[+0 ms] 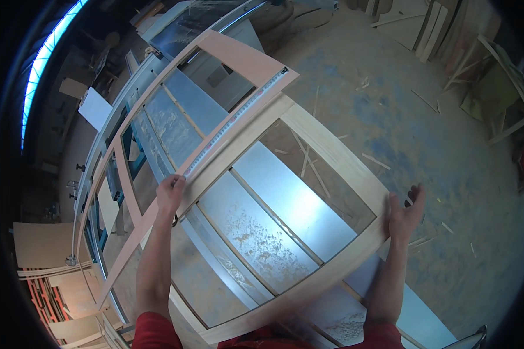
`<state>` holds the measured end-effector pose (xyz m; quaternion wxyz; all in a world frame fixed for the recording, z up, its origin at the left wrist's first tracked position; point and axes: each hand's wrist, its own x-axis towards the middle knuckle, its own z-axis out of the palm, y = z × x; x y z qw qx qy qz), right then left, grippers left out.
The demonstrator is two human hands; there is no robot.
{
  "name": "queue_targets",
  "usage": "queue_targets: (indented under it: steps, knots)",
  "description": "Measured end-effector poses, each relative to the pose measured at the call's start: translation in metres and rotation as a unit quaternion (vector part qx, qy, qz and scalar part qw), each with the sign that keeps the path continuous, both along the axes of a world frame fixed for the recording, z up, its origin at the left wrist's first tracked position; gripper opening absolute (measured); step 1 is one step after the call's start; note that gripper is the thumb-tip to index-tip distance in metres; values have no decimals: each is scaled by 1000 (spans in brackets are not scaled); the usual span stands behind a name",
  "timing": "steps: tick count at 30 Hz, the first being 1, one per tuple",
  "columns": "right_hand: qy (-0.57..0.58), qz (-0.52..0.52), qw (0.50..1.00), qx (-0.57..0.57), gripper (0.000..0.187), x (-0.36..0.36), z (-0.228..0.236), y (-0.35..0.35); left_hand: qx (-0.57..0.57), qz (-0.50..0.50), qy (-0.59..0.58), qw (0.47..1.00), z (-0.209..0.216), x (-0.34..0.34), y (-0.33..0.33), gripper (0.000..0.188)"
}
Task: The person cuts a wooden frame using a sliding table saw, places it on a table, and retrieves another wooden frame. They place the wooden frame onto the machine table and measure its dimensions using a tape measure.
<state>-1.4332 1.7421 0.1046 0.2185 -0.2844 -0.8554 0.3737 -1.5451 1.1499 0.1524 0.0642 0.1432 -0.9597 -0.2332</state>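
The left hand [170,196] pinches the near end of the visible stretch of a white tape measure [234,123], fingers drawn narrow around it. The tape runs along the edge of a pink frame [239,58] to its far corner, beside a pale wooden frame [335,150] over the metal bench [291,189]. The right hand [406,216] is at the pale frame's right corner, fingers loosely parted, seemingly touching it. Thin offcuts [375,161] lie around

The near frame [332,150] is pale cream, the far frame [239,55] salmon pink. The tape [234,122] is white with a row of dark and reddish marks. The table [291,189] is silvery blue, speckled tan; the floor [390,116] at right is grey-brown with blue blotches. Both sleeves [154,331] are red.
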Motion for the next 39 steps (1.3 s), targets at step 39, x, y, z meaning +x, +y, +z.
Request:
queue_targets:
  steps: [39]
  knots:
    - [144,-70,760,-629,38,25,-41,6,-109,25,-27,993,-26,-58,45,33]
